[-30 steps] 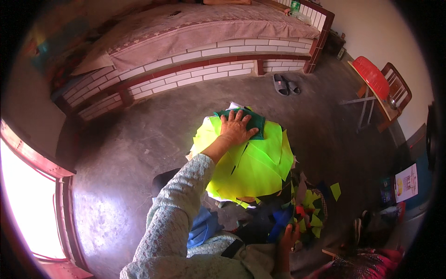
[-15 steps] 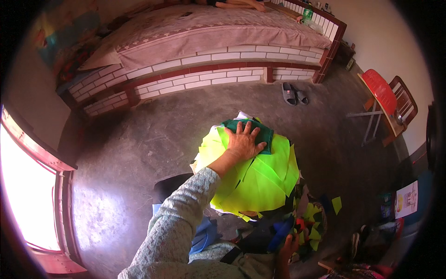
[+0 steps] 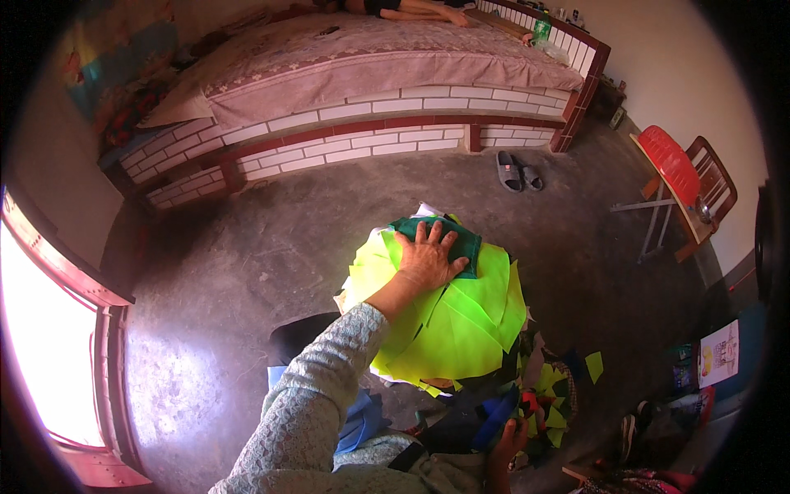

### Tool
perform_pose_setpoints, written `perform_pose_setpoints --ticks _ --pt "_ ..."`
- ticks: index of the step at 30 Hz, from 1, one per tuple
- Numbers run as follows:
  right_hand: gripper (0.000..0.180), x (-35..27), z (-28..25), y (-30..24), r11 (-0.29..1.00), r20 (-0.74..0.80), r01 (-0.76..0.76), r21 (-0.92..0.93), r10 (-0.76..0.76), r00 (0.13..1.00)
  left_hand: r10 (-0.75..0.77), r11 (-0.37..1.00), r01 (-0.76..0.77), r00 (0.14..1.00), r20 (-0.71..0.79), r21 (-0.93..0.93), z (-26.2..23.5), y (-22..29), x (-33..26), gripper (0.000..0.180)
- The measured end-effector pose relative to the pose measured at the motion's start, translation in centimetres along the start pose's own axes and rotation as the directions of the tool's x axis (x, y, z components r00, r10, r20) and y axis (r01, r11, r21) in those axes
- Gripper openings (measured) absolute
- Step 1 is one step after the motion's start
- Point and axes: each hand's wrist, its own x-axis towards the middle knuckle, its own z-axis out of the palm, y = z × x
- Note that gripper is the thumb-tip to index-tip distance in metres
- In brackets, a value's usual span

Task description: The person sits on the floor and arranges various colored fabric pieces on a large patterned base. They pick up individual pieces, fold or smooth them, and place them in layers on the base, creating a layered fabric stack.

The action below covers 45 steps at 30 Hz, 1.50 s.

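A mound of overlapping bright yellow-green cloth pieces [image 3: 444,329] lies in front of me. On its far part rests a dark green cloth piece [image 3: 467,247]. My left hand [image 3: 425,257] lies palm down on this dark green piece, fingers spread, its wrist over the yellow-green cloth. Low at the right, my right hand [image 3: 510,440] has its fingers curled beside a heap of mixed cloth scraps [image 3: 547,395] in yellow-green, red and dark colours. What those fingers hold, if anything, is hidden. A blue cloth piece [image 3: 496,410] lies close to them.
Light-blue cloth [image 3: 362,421] lies near my lap. One loose yellow-green scrap [image 3: 594,366] is on the floor. Grey slippers [image 3: 518,171] sit before a brick-sided bed [image 3: 395,70], where a person's legs show. A folding table [image 3: 671,193] and chair [image 3: 714,177] stand right.
The whole view has shifted slightly. My left hand stays spread on the dark green piece, and my right hand stays by the scraps.
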Motion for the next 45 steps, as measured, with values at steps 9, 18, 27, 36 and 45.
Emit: perform_pose_setpoints --ticks 9,18,27,36,45 --pt "0.037 -0.2 -0.2 -0.4 1.0 0.009 -0.017 -0.023 0.017 1.0 0.004 1.0 -0.004 1.0 0.001 0.002 0.1 0.0 0.0 0.067" --pt "0.034 -0.1 -0.5 0.8 1.0 0.026 0.014 0.005 -0.014 1.0 0.013 1.0 -0.013 1.0 -0.018 -0.007 0.4 -0.1 0.1 0.068" --pt "0.035 -0.1 -0.3 0.1 1.0 0.022 0.005 -0.012 -0.005 1.0 -0.004 1.0 0.004 1.0 -0.027 0.01 0.5 -0.1 0.1 0.068" --pt "0.033 0.0 -0.4 0.7 1.0 0.014 0.03 0.008 -0.03 0.999 -0.005 1.0 0.006 1.0 -0.025 0.004 0.4 -0.1 0.0 0.069" --pt "0.031 -0.4 -0.2 -0.4 1.0 -0.017 0.008 -0.004 -0.008 1.0 -0.001 1.0 0.002 0.999 -0.034 0.013 0.5 -0.1 0.0 0.069"
